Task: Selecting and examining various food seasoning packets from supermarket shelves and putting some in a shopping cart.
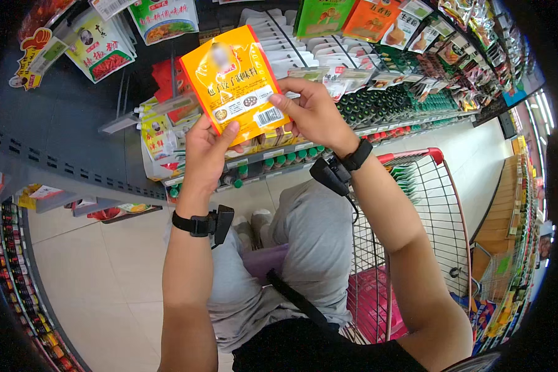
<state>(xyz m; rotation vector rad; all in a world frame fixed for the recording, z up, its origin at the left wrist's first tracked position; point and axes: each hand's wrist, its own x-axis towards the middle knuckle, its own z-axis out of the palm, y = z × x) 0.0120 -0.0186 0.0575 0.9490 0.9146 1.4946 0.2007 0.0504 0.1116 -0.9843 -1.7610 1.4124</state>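
A yellow seasoning packet with red edges is held up in front of the shelf, its printed side with a barcode facing me. My left hand pinches its lower left edge, the thumb lying over the front. On the right edge, my right hand grips it between thumb and fingers. Behind the packet hang rows of white-backed packets on metal hooks. Yellow and white packets hang just left of my left hand. Green and orange spice packets hang beyond, at the top.
A wire shopping cart with a red-cornered rim stands at my right, holding green packets and a pink bag. Green-capped bottles line the low shelf. Metal hooks with price tags jut out at left. More stocked shelves curve along the left.
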